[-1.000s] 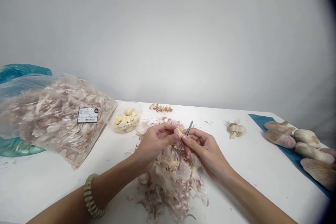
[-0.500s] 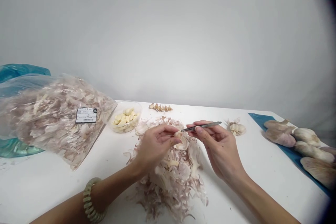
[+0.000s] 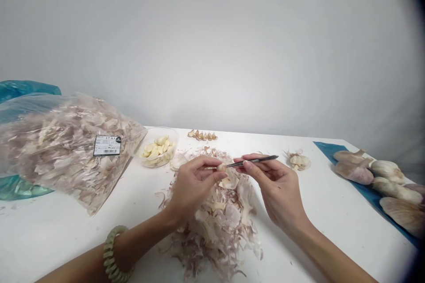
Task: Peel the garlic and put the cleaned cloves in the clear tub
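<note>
While the left hand point(image 3: 195, 185) pinches the garlic clove point(image 3: 221, 167) between thumb and fingertips, the right hand point(image 3: 277, 183) grips the slim metal tool point(image 3: 264, 158) like a pencil, thumb pressed against its shaft. Both hands are closed down to the thickness of what they hold. The clove sits just below the centre of the frame, above the pile of loose skins point(image 3: 219, 230), with the tool's tip at its right side; whether the tip is under the skin is too small to tell.

To strip the skin cleanly, use a firm but light left grip, since bare flesh is likely to be slippery. Set the tool at a shallow angle, so that the tip lifts skin rather than gouging flesh. Direct each stroke away from the left fingertips. Make short pulls and rotate the clove between them. Work over the pile, so that scraps miss the tub point(image 3: 176, 136) of peeled cloves point(image 3: 159, 148) at centre left.
</note>
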